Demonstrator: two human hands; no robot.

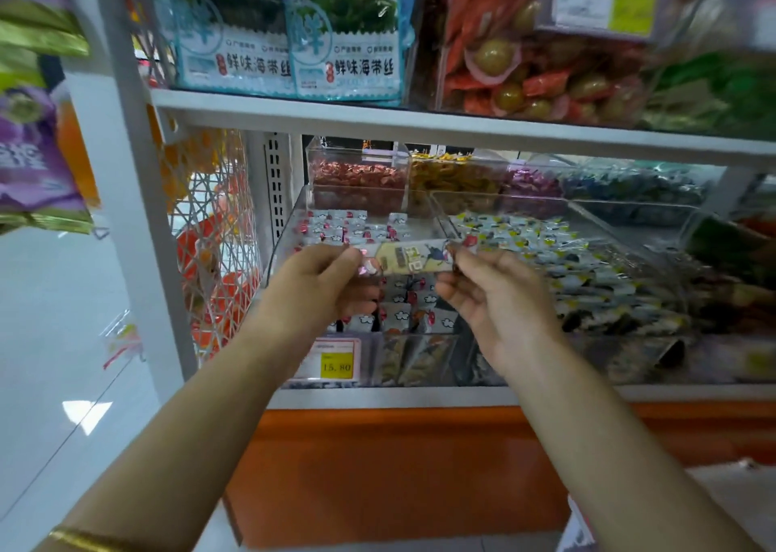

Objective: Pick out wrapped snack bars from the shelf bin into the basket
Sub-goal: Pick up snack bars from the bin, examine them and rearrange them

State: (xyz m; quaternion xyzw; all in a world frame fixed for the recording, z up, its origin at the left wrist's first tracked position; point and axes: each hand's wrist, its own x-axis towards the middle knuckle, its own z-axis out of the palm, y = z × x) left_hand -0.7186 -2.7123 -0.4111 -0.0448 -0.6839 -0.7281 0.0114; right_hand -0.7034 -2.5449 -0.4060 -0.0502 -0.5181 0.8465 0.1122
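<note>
we see both hands raised in front of the lower shelf, sharing one wrapped snack bar (413,258). the left hand (319,287) pinches the bar's left end between thumb and fingertips. the right hand (499,304) pinches the right end the same way, its other fingers loosely curled beneath. the bar lies roughly level between them, its pale wrapper printed with yellow and dark figures. it hangs in the air just above the open top of the clear shelf bin (282,241).

below the bar, the bin holds a heap of small wrapped bars (403,316) in white and red. a yellow price label (336,362) sits on the bin's front, low on the left. just to the right, touching it, stands a second clear bin (609,215) filled with packets in blue, yellow and white (588,274); motion blur hides their print.

a white shelf board (462,125) runs above, carrying seaweed packs (348,43) with blue borders. a gold bangle (84,540) circles the left wrist. an orange panel (399,467) forms the base under the shelf.
</note>
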